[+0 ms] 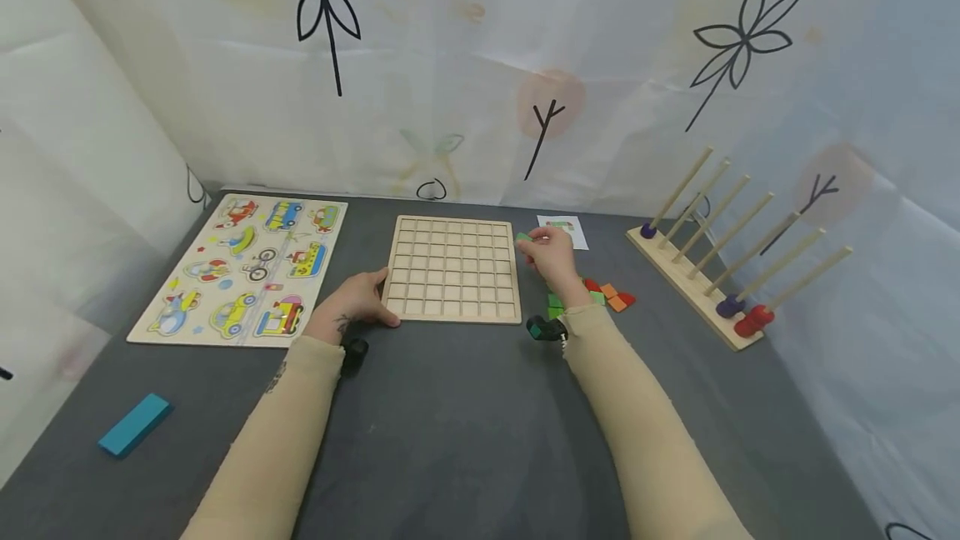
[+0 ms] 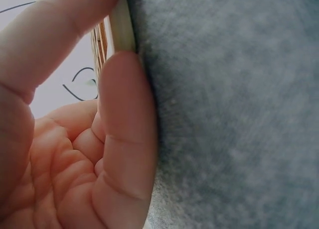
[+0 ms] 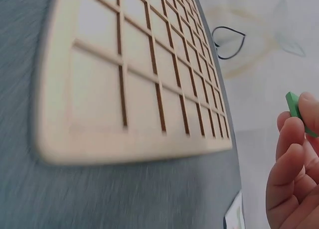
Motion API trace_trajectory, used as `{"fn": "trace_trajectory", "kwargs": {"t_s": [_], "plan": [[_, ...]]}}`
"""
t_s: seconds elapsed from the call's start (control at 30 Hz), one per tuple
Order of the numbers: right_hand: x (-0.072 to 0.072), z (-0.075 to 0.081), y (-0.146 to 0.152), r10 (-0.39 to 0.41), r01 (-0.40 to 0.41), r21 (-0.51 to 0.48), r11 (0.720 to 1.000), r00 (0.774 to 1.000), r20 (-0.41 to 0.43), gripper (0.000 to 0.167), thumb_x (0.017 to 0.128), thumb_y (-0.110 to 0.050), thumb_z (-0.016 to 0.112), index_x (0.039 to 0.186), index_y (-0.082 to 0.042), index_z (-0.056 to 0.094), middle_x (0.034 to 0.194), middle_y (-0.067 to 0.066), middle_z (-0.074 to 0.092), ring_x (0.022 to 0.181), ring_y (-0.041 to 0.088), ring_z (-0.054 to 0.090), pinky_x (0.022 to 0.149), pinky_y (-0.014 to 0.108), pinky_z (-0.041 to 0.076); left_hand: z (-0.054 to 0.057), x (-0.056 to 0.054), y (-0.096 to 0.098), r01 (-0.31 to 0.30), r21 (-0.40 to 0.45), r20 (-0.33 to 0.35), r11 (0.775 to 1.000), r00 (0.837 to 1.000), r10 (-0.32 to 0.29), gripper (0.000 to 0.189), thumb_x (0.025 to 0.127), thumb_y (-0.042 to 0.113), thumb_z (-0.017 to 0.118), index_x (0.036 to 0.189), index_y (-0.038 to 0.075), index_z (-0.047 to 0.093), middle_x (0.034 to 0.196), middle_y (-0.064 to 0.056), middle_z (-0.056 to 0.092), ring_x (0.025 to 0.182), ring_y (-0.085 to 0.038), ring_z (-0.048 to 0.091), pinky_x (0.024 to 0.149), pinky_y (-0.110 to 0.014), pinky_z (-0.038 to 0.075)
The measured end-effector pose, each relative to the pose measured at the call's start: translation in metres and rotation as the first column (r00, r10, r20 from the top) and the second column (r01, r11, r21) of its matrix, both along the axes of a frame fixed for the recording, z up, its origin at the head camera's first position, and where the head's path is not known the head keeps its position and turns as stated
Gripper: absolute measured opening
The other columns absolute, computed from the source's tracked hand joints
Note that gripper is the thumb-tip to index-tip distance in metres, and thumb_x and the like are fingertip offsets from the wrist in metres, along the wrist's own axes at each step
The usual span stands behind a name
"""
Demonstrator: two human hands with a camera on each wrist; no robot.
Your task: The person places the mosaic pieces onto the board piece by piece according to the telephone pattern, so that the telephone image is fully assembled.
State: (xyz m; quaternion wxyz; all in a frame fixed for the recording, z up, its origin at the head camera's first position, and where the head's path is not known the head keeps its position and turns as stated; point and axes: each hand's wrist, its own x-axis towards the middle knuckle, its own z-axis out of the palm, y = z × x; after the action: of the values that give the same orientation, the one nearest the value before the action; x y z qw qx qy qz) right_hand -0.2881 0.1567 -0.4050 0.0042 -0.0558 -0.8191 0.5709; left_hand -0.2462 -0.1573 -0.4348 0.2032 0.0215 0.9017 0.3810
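A pale wooden grid board with many square cells lies flat on the dark table. At its near left corner my left hand holds the edge; in the left wrist view, two digits touch the board's edge close to the table. My right hand pinches a small green tile just beyond the board's right side, raised over the table. Beneath and beside the right wrist lie loose tiles: several green ones, orange ones and red ones. A printed card lies behind the right hand.
A picture puzzle board lies at the left, with a blue block nearer the front. A wooden peg stand with upright rods and a few purple and red beads stands at the right. Fabric walls enclose the table.
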Motion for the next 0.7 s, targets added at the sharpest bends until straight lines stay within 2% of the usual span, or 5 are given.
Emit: {"fn": "trace_trajectory", "kwargs": {"t_s": [0.1,0.27,0.47,0.6,0.7], "plan": [[-0.009,-0.001,-0.012,0.028,-0.028,-0.007,1.0,1.0,0.008,0.031,0.086,-0.016,0.065,0.111,0.0,0.058,0.093,0.018,0.065,0.082,0.038,0.062,0.069,0.041,0.049,0.001,0.001,0.001,-0.015,0.009,0.009,1.0,1.0,0.015,0.107,0.062,0.011,0.084,0.147,0.004,0.02,0.067,-0.006,0.052,0.055,-0.014,0.046,0.054,-0.026,0.041],[-0.021,-0.007,-0.026,0.077,-0.079,0.031,0.996,0.995,0.057,0.03,0.089,-0.014,0.061,0.115,0.0,0.058,0.094,0.012,0.063,0.068,0.02,0.06,0.065,0.036,0.046,0.0,0.001,0.002,-0.023,0.014,0.009,1.0,1.0,0.022,0.107,0.062,0.011,0.084,0.147,0.004,0.02,0.067,-0.007,0.053,0.056,-0.015,0.046,0.054,-0.026,0.041],[-0.029,-0.02,-0.037,0.101,-0.111,0.096,0.989,0.99,0.103,0.023,0.089,-0.01,0.06,0.109,0.002,0.061,0.076,0.011,0.061,0.059,0.015,0.054,0.05,0.025,0.04,-0.001,0.002,0.002,-0.016,-0.015,0.004,1.0,1.0,0.016,0.108,0.062,0.014,0.085,0.147,0.004,0.019,0.075,-0.01,0.055,0.061,-0.017,0.047,0.058,-0.027,0.04],[-0.033,-0.025,-0.043,0.085,-0.101,0.13,0.986,0.989,0.124,0.02,0.087,-0.01,0.063,0.102,0.002,0.06,0.064,0.008,0.055,0.053,0.014,0.049,0.047,0.024,0.037,0.001,0.004,0.002,-0.009,-0.045,-0.01,0.999,1.0,0.008,0.108,0.062,0.015,0.085,0.147,0.003,0.02,0.091,-0.016,0.059,0.068,-0.02,0.049,0.066,-0.03,0.04],[-0.037,-0.025,-0.046,0.062,-0.086,0.19,0.978,0.99,0.127,0.018,0.086,-0.011,0.065,0.099,0.001,0.061,0.064,0.005,0.055,0.053,0.012,0.049,0.048,0.023,0.039,0.003,0.003,0.002,-0.003,-0.061,-0.027,0.998,1.0,0.001,0.108,0.061,0.017,0.086,0.147,0.003,0.021,0.119,-0.024,0.055,0.082,-0.024,0.05,0.078,-0.036,0.042]]}}
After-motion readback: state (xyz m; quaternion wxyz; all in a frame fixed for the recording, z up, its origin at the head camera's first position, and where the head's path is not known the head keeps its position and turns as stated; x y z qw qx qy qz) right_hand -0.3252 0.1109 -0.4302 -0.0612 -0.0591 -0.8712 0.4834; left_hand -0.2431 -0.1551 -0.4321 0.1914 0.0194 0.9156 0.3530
